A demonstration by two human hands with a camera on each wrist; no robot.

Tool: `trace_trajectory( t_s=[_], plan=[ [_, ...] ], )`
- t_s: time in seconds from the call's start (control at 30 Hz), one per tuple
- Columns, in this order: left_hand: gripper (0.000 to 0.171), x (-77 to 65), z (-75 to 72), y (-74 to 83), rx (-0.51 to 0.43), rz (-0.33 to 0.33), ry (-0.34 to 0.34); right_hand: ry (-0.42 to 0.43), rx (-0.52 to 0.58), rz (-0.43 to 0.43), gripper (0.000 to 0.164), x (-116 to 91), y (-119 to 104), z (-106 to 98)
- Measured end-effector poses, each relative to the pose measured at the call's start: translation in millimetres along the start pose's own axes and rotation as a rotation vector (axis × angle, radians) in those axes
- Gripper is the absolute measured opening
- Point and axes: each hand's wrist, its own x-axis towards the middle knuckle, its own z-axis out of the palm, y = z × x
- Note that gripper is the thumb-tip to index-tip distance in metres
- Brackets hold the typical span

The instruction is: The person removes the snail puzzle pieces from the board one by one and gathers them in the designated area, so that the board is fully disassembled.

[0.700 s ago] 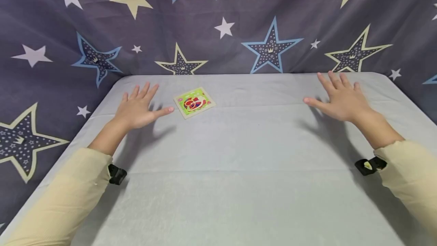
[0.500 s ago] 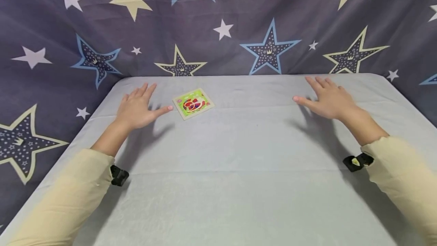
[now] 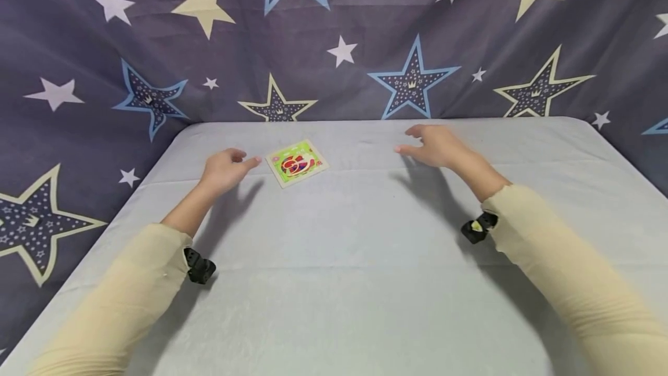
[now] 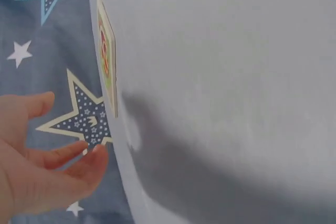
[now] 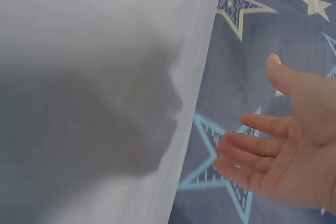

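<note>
A small square wooden picture puzzle (image 3: 296, 163), bright green with a red and purple figure, lies flat toward the back of the table, left of the middle. Just left of it, my left hand (image 3: 225, 172) hovers over the cloth, thumb pointing at the puzzle's edge and fingers loosely bent around nothing. In the left wrist view the puzzle (image 4: 107, 56) shows edge-on beyond that hand (image 4: 50, 163). My right hand (image 3: 435, 145) is held above the table to the right of the puzzle, its thumb and fingers apart; the right wrist view shows its palm (image 5: 294, 150) bare.
A pale grey cloth (image 3: 334, 306) covers the table. Behind its back edge hangs a dark curtain (image 3: 313, 28) with printed stars, which also runs along the left side. Black wrist cameras (image 3: 199, 266) sit at both sleeves.
My right hand has swung left across the table toward the puzzle. My left hand has shifted slightly right, its spread fingers now bending inward. The puzzle lies where it was.
</note>
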Motion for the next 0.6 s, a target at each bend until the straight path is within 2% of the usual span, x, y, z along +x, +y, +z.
trace_trajectory(
  t_s=[0.07, 0.17, 0.3, 0.37, 0.43, 0.6],
  plan=[
    [0.067, 1.7, 3.0, 1.7, -0.082, -0.065, -0.035, -0.002, 0.032, -0.027, 0.062, 9, -9, 6],
    [0.063, 4.4, 8.2, 6.2, -0.259, -0.142, -0.080, 0.000, 0.065, -0.073, 0.058, 20, -23, 16],
    [0.061, 8.3, 14.7, 12.7, -0.499, -0.244, -0.153, -0.004, 0.045, -0.127, 0.054, 33, -40, 29],
    [0.061, 9.7, 16.4, 15.3, -0.587, -0.287, -0.191, -0.019, 0.038, -0.137, 0.053, 40, -49, 35],
    [0.060, 10.7, 17.0, 17.6, -0.655, -0.318, -0.227, -0.031, 0.042, -0.144, 0.052, 46, -59, 40],
    [0.059, 11.8, 14.8, 22.8, -0.739, -0.358, -0.301, -0.061, 0.106, -0.151, 0.051, 61, -83, 52]
  ],
)
